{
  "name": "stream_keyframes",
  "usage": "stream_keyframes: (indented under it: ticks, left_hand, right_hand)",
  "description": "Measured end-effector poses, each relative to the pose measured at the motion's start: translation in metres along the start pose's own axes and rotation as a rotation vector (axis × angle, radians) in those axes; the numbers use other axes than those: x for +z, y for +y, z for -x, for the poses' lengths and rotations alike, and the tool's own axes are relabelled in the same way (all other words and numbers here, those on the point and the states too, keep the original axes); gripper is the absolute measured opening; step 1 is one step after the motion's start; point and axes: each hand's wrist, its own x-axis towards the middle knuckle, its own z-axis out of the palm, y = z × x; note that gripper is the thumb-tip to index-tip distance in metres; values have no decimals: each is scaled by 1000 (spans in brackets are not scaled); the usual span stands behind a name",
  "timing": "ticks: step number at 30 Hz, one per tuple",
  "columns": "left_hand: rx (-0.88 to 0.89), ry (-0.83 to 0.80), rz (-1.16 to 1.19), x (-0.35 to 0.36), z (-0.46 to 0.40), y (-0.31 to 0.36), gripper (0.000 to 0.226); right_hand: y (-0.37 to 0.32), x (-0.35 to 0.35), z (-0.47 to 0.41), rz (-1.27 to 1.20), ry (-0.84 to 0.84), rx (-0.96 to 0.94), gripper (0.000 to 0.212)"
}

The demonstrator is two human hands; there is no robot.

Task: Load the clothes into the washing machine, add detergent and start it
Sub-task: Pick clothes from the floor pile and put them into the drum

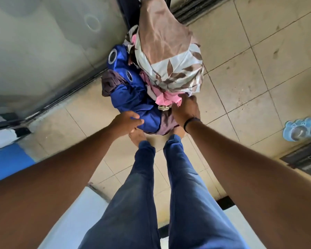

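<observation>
Both hands' fingers grip the clothes pile between them.

— Where are the 2 arms?
— Both reach down, bare and straight. The left hand curls its fingers on the blue cloth. The right hand digs into the pile, fingers hidden. A dark band sits on the right wrist.

glossy blue cloth, matt tiled floor
</observation>
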Motion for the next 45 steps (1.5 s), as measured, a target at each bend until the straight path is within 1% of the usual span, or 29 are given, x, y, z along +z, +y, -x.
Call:
stream_keyframes:
  ticks: [2,4,6,8,9,11,14,16,17,20,22,24,26,27,28,29,30,31,33,34,36,37,38,39,40,42,43,45]
  left_hand:
    - [1,-17,33,3,-18,11,27]
    - [0,-38,72,5,-35,22,17]
    - [-2,-34,94,6,-47,32,22]
    - [2,-16,95,7,-53,42,33]
    - [7,-11,96,8,-56,46,36]
    - [16,-12,94,11,-58,51,37]
    - [21,-13,99,14,-61,45,25]
    - [19,-6,68,16,-62,35,18]
    - [10,-13,51,17,-62,29,20]
    - [-36,-30,49,18,-61,16,40]
    - [-49,-34,74,18,-60,11,42]
    - [-51,-42,100,16,-61,8,41]
    - [-32,-29,100,15,-62,8,37]
    - [-15,-10,94,14,-62,10,33]
    - [7,11,98,13,-60,14,29]
    - [32,41,119,13,-60,17,26]
    - [56,78,150,11,-60,22,25]
    - [79,132,191,10,-60,26,27]
    - [113,287,247,4,-61,33,34]
    - [120,371,267,0,-62,37,38]
    - [104,494,303,-7,-62,45,49]
    - [78,519,323,-9,-62,47,51]
    - [49,508,336,-11,-63,47,51]
    - [27,474,322,-11,-65,44,50]
    - [19,443,274,-12,-66,42,47]
    - [33,449,157,-10,-68,37,32]
    - [47,483,119,-8,-66,37,28]
    - [99,563,85,-2,-56,40,33]
  right_hand:
    - [0,-8,-20,35,104,-32,48]
    - [0,-16,-41,71,137,-11,59]
    - [4,-23,-60,130,66,36,70]
    - [12,-29,-73,253,-57,42,72]
    - [17,-32,-78,319,-106,24,72]
    - [24,-35,-86,419,-133,-39,67]
    - [27,-33,-92,489,-47,-117,48]
    - [27,-29,-93,521,27,-132,37]
    - [27,-28,-94,539,59,-135,34]
    - [27,-28,-97,626,118,-164,28]
    - [22,-32,-97,667,114,-195,27]
    - [13,-38,-93,654,96,-204,27]
    - [-1,-39,-84,565,86,-210,24]
    - [-11,-39,-76,510,65,-221,25]
    - [-22,-38,-64,458,52,-260,32]
    - [-32,-37,-50,414,29,-319,40]
    - [-42,-35,-34,372,-16,-393,43]
    - [-50,-33,-17,326,-94,-472,40]
    - [-62,-21,19,251,-337,-580,25]
    - [-65,-12,35,235,-460,-598,20]
    - [-68,5,57,246,-641,-587,15]
    - [-68,13,64,259,-711,-574,12]
    - [-68,19,70,259,-770,-562,10]
    - [-67,24,74,256,-815,-548,11]
    - [-67,26,77,254,-852,-530,18]
    - [-68,27,79,272,-910,-485,28]
    - [-69,23,78,311,-938,-468,25]
    - [-74,6,74,448,-944,-472,12]
